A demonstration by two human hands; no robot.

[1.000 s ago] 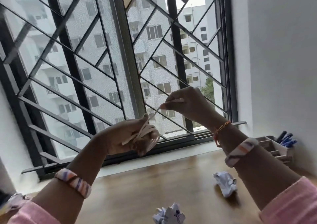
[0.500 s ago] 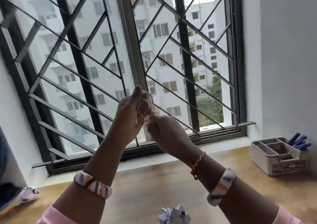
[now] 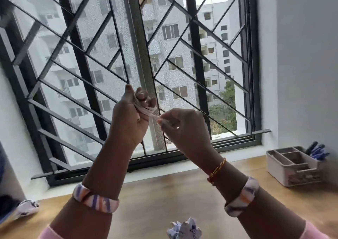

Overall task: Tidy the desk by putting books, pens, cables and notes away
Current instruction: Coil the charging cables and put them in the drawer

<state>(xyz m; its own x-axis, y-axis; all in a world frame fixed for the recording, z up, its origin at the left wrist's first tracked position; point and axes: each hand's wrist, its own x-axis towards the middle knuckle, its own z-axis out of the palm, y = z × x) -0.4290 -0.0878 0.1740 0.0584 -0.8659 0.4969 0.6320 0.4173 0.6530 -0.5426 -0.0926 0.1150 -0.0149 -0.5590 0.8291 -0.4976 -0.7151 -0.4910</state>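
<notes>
Both hands are raised in front of the window, above the wooden desk (image 3: 164, 193). My left hand (image 3: 130, 116) is upright with a white cable (image 3: 146, 109) wound in several loops around its fingers. My right hand (image 3: 181, 127) sits just to the right, pinching the cable's free end between thumb and fingers. A short stretch of cable runs between the two hands. A crumpled paper note (image 3: 184, 229) lies on the desk at the bottom edge.
A beige desk organiser (image 3: 292, 165) with several compartments stands at the right by the wall, holding blue pens (image 3: 318, 151). Another crumpled paper (image 3: 27, 207) lies at the far left next to a dark object. The barred window (image 3: 128, 56) fills the back.
Both hands rose and came together. My right hand swung from the upper right to below my left hand, then out to its right, adding cable loops. The view turned right, showing the organiser.
</notes>
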